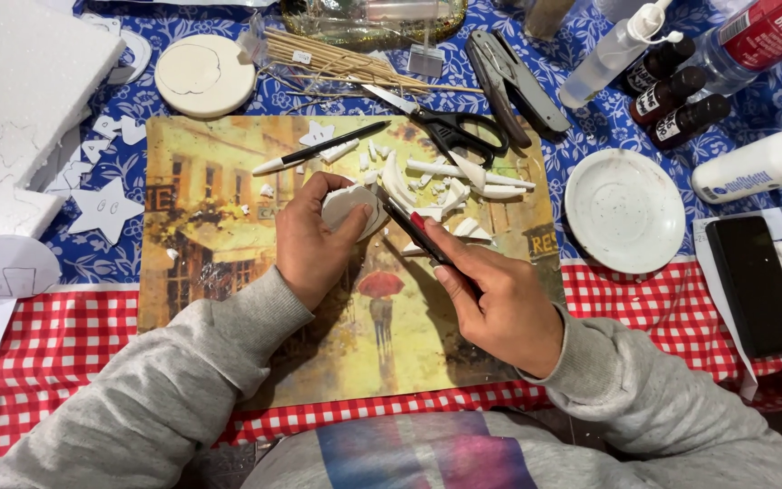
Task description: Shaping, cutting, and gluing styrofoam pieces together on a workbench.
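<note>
Three dark bottles (672, 95), bare white saucer (624, 210)

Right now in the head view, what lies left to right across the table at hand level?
White foam star → left hand holding a white foam piece → right hand with a craft knife → white plate → black case.

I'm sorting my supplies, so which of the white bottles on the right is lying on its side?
The white squeeze bottle with the blue cap lies flat beside the white plate; the clear pump bottle leans among the others.
</note>
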